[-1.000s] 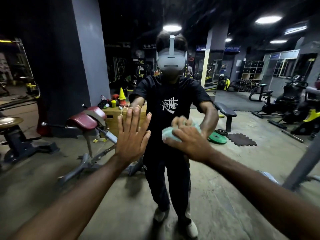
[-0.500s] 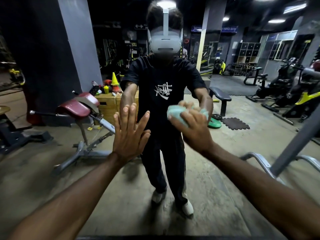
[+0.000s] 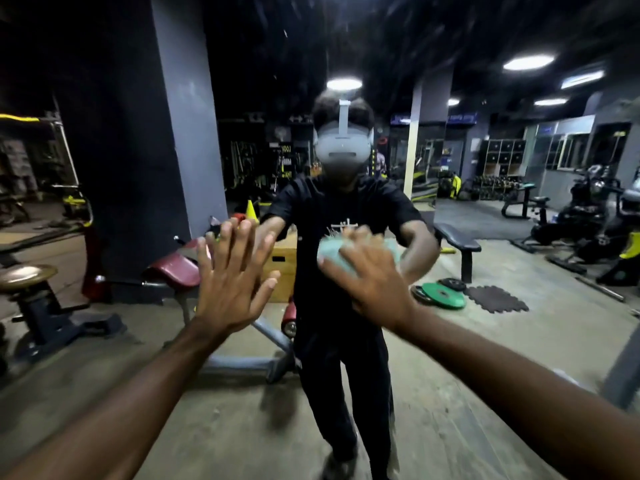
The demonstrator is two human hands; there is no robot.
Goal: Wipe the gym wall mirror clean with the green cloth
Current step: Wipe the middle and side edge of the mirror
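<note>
The gym wall mirror [image 3: 519,358] is filling the whole view, and pale specks and streaks are showing on the glass toward 12 o'clock, against the dark reflected ceiling. In the middle the person's reflection [image 3: 339,306] is standing in a black T-shirt, wearing a grey headset [image 3: 341,147], with both arms reaching forward. At 10 o'clock a grey pillar [image 3: 183,133] is rising in the reflection. At 3 o'clock exercise bikes [image 3: 588,216] are standing along the far side, and a black flat bench [image 3: 457,244] is sitting at 3 o'clock of the reflected figure. At 9 o'clock a maroon padded bench [image 3: 173,271] is showing partly behind the left hand [image 3: 232,282], with a wooden plyo box [image 3: 285,268] between it and the reflected figure.

The left hand is lying at about 8 o'clock of the view's centre, wide open, fingers straight and spread, palm flat toward the glass and meeting its own reflection at the fingertips. The right hand [image 3: 372,285] is at about 4 o'clock, blurred, its fingers curling over the green cloth [image 3: 332,254] and pressing it against the mirror. The bunched cloth is peeking out at the hand's 11 o'clock, over the reflected chest. At 3 o'clock of the right hand, green weight plates [image 3: 441,294] are lying on the reflected floor beside a black rubber mat [image 3: 495,299]. A yellow cone [image 3: 250,209] is standing at 12 o'clock of the left hand.
</note>
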